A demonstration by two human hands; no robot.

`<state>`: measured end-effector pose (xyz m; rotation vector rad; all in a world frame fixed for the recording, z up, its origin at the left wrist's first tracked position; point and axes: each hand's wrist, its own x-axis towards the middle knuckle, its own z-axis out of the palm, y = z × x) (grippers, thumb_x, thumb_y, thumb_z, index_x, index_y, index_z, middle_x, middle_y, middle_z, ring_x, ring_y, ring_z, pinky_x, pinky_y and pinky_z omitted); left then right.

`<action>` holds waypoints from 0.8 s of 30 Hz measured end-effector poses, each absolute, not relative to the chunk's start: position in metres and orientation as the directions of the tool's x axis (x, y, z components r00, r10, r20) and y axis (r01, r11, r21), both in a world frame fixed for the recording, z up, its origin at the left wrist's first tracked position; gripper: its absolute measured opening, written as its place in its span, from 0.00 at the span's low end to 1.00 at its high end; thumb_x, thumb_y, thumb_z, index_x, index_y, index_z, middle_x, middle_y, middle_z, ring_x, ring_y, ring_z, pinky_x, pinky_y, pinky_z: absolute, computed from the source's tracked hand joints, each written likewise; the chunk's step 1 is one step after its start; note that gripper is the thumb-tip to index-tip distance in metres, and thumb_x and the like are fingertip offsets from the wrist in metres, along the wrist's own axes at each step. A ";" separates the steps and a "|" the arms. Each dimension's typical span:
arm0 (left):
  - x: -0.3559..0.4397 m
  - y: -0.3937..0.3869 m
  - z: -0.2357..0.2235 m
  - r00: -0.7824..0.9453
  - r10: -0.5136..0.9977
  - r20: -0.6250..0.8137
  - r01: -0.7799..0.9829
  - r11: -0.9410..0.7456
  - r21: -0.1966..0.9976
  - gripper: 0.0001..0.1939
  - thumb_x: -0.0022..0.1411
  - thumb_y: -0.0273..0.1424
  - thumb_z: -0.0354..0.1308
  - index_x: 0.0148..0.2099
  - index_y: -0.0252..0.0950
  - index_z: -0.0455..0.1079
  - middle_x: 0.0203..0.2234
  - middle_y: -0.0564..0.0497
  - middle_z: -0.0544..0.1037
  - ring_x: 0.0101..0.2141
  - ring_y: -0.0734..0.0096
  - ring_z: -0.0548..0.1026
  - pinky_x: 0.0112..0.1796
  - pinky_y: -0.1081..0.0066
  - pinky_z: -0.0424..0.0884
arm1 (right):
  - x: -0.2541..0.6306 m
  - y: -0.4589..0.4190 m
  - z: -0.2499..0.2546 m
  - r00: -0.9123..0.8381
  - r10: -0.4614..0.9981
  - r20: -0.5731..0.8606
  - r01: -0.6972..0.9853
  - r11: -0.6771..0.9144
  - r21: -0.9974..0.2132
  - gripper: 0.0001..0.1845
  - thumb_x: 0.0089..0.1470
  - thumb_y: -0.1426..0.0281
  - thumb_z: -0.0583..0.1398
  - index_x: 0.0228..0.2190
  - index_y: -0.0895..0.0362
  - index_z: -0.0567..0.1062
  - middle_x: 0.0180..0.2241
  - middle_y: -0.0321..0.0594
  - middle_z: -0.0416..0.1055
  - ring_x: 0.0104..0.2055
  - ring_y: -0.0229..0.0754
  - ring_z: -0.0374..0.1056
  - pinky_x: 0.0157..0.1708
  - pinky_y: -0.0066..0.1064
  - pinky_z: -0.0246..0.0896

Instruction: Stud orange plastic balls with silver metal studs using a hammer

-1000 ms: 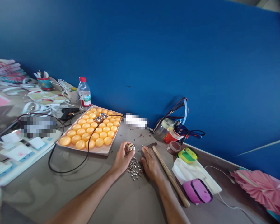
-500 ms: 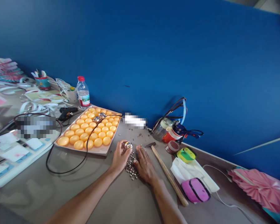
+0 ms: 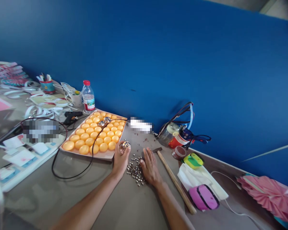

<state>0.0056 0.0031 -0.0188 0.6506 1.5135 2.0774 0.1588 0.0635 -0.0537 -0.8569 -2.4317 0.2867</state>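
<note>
My left hand (image 3: 120, 160) is wrapped round a ball studded with shiny silver pieces (image 3: 126, 145), just off the front right corner of the box of orange balls (image 3: 87, 134). Flat on the table lies my right hand (image 3: 150, 167), palm down with its fingers stretched out and nothing gripped. Its thumb side borders a loose pile of small silver beads (image 3: 136, 172) between the two hands. Two silver-studded balls (image 3: 104, 121) sit among the plain orange ones in the box. Right of my right hand rests a hammer (image 3: 171, 177) with a wooden handle.
A black cable (image 3: 92, 159) crosses the box and loops onto the table. Behind stand a water bottle (image 3: 88, 97), a glass jar (image 3: 169, 134) and a small brown pot (image 3: 179, 153). Purple (image 3: 204, 197) and yellow-green (image 3: 193, 160) items lie right. A power strip (image 3: 36, 159) is left.
My left hand has moved left with the silver-studded ball, away from my right hand. More of the bead pile shows between them. The whole view has shifted slightly.
</note>
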 end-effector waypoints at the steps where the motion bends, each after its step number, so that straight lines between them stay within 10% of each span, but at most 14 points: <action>1: 0.005 0.004 -0.020 -0.774 0.627 0.091 -0.109 -0.274 0.956 0.19 0.52 0.36 0.58 0.45 0.37 0.60 0.33 0.52 0.69 0.34 0.73 0.70 0.37 0.70 0.66 | 0.156 0.064 -0.055 -0.635 0.654 0.411 0.545 0.756 -0.362 0.28 0.60 0.61 0.45 0.59 0.59 0.51 0.61 0.51 0.47 0.63 0.51 0.42 0.56 0.52 0.46; 15: 0.023 -0.014 -0.017 -0.572 0.720 0.392 0.365 -0.204 0.908 0.18 0.57 0.31 0.53 0.51 0.36 0.58 0.41 0.45 0.70 0.40 0.67 0.70 0.43 0.64 0.67 | 0.143 0.068 -0.022 -0.682 0.661 0.311 0.400 0.694 -0.598 0.21 0.56 0.65 0.51 0.50 0.59 0.66 0.53 0.50 0.61 0.57 0.46 0.55 0.55 0.42 0.53; 24: 0.028 -0.023 -0.018 -0.322 0.592 0.739 0.685 -0.392 0.613 0.22 0.56 0.27 0.53 0.54 0.35 0.56 0.45 0.40 0.70 0.47 0.60 0.68 0.47 0.57 0.64 | 0.093 0.113 0.001 -0.906 0.400 0.139 0.307 0.848 -0.432 0.28 0.53 0.73 0.51 0.56 0.56 0.58 0.59 0.46 0.53 0.60 0.45 0.49 0.58 0.42 0.49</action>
